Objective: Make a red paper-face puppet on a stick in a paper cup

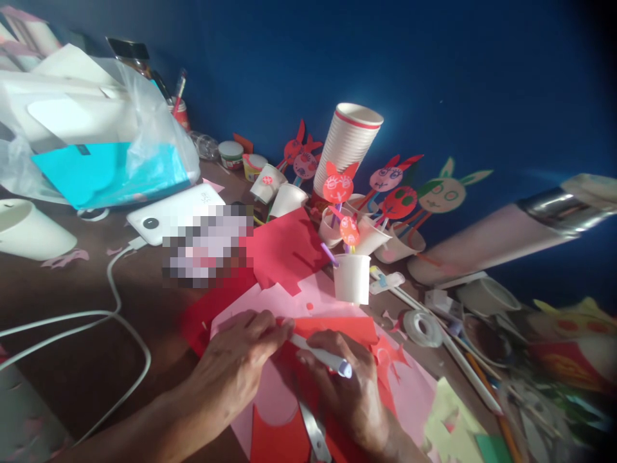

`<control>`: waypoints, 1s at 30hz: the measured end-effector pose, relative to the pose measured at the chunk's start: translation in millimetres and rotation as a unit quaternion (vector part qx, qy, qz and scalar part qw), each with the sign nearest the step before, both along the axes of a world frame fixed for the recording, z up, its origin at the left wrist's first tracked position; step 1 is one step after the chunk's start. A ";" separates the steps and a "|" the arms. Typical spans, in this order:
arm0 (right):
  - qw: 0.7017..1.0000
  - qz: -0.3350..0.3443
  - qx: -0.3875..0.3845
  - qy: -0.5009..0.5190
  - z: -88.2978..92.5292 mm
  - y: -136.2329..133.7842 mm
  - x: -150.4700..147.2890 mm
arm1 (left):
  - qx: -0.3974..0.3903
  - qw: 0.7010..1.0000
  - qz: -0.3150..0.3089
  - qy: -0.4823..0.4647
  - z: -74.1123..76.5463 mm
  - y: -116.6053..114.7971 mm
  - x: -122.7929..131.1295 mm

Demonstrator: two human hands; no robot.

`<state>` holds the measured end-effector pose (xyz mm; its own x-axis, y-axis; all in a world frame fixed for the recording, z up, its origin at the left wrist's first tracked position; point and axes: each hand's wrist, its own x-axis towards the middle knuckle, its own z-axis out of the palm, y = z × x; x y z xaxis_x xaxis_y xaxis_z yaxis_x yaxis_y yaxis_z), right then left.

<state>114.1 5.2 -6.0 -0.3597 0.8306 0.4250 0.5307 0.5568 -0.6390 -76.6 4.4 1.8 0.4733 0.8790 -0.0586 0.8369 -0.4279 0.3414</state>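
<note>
The person's right hand (349,379) is wrapped round a white marker pen (315,349), its purple end pointing to four o'clock. The left hand (245,347) reaches in from eight o'clock with its fingertips bunched at the pen's other end; I can't tell whether they pinch the pen or something red beneath it.

Under both hands, orange-red paper (337,326) overlaps a big pink sheet (417,402). Scissors (315,434) lie at six o'clock, right between the forearms. A white cup (351,280) with a purple straw crowds in at one o'clock, and just past twelve a tall stack of paper cups (349,138) rises behind paper faces on straws. A red sheet (289,247) lies at twelve, a tape roll (424,328) at three. Between ten and eleven sits a white power bank (186,212), a stuffed plastic bag (157,119) beyond it.

The pen's far tip is hidden by the left fingers, and the scissors' handles run out of view. A pixelated patch covers whatever lies beside the power bank. The bottle (482,238) at two o'clock is cut off at its top, and the clutter (535,411) towards four is too blurred to sort out.
</note>
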 end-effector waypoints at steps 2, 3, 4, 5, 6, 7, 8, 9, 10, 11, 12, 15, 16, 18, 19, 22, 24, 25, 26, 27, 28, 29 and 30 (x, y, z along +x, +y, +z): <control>1.000 -0.001 -0.016 0.009 1.2 -0.2 0.6 | -0.009 1.000 -0.001 0.006 1.2 1.0 0.4; 0.999 -0.002 -0.029 0.018 2.8 -0.3 2.0 | -0.016 1.000 -0.001 0.009 2.4 1.4 0.8; 0.999 -0.006 -0.041 0.029 5.1 -0.3 4.4 | -0.024 1.000 0.000 0.014 4.0 1.5 1.4; 0.998 -0.013 -0.050 0.039 8.4 0.0 7.8 | -0.031 0.999 0.004 0.020 5.8 1.3 2.2; 0.997 -0.024 -0.054 0.045 12.6 0.9 12.0 | -0.037 0.999 0.008 0.026 7.7 0.4 3.3; 0.997 -0.043 -0.052 0.045 17.7 2.4 16.7 | -0.042 0.999 0.012 0.032 9.4 -0.9 4.8; 0.996 -0.065 -0.048 0.039 23.7 4.8 21.5 | -0.046 0.998 0.012 0.039 11.0 -2.8 6.7; 0.994 -0.094 -0.046 0.031 30.4 8.0 25.7 | -0.050 0.998 0.012 0.048 12.2 -5.1 9.0; 0.991 -0.122 -0.052 0.019 37.3 12.1 28.8 | -0.058 0.996 0.012 0.061 13.0 -7.5 11.7; 0.988 -0.141 -0.065 0.008 44.3 16.8 30.3 | -0.071 0.994 0.008 0.079 13.5 -9.8 14.5; 0.986 -0.148 -0.080 -0.006 50.8 22.0 29.8 | -0.090 0.990 0.013 0.105 13.5 -11.8 17.4; 0.987 -0.096 -0.118 -0.044 65.0 38.2 16.8 | -0.161 0.971 -0.009 0.176 11.4 -14.1 24.0; 0.988 -0.063 -0.127 -0.054 67.6 43.4 9.5 | -0.170 0.968 -0.018 0.181 10.1 -13.8 25.1; 0.986 0.003 -0.148 -0.075 70.0 52.7 -6.7 | -0.166 0.970 -0.029 0.173 6.9 -12.4 25.4; 0.983 0.031 -0.155 -0.092 70.0 56.9 -14.6 | -0.164 0.972 -0.032 0.165 5.1 -11.7 24.9; 0.975 0.078 -0.132 -0.161 67.4 67.2 -32.7 | -0.165 0.974 -0.025 0.154 0.7 -11.4 23.2; 0.969 0.107 -0.088 -0.202 64.9 71.8 -39.1 | -0.158 0.977 -0.020 0.140 -0.4 -12.5 22.8; 0.965 0.125 -0.067 -0.219 63.9 73.3 -40.9 | -0.155 0.979 -0.021 0.130 -0.1 -13.1 22.9; 0.960 0.141 -0.048 -0.238 63.0 74.4 -42.1 | -0.151 0.981 -0.021 0.123 0.7 -13.6 23.1; 0.954 0.153 -0.028 -0.257 62.5 75.2 -43.0 | -0.154 0.981 -0.023 0.118 1.9 -14.0 23.3; 0.947 0.160 -0.008 -0.279 62.1 75.7 -43.8 | -0.159 0.980 -0.024 0.118 3.6 -14.0 23.5; 0.938 0.166 0.014 -0.303 62.0 76.1 -44.6 | -0.166 0.978 -0.024 0.120 5.8 -13.7 23.7; 0.929 0.171 0.037 -0.327 61.9 76.4 -45.5 | -0.175 0.977 -0.025 0.119 8.2 -13.1 23.7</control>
<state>68.6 81.7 55.8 -0.7989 0.5969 0.0739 0.5753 0.7942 -0.1959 -52.9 -8.7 10.0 0.4523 0.7614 -0.4644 0.8910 -0.3633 0.2722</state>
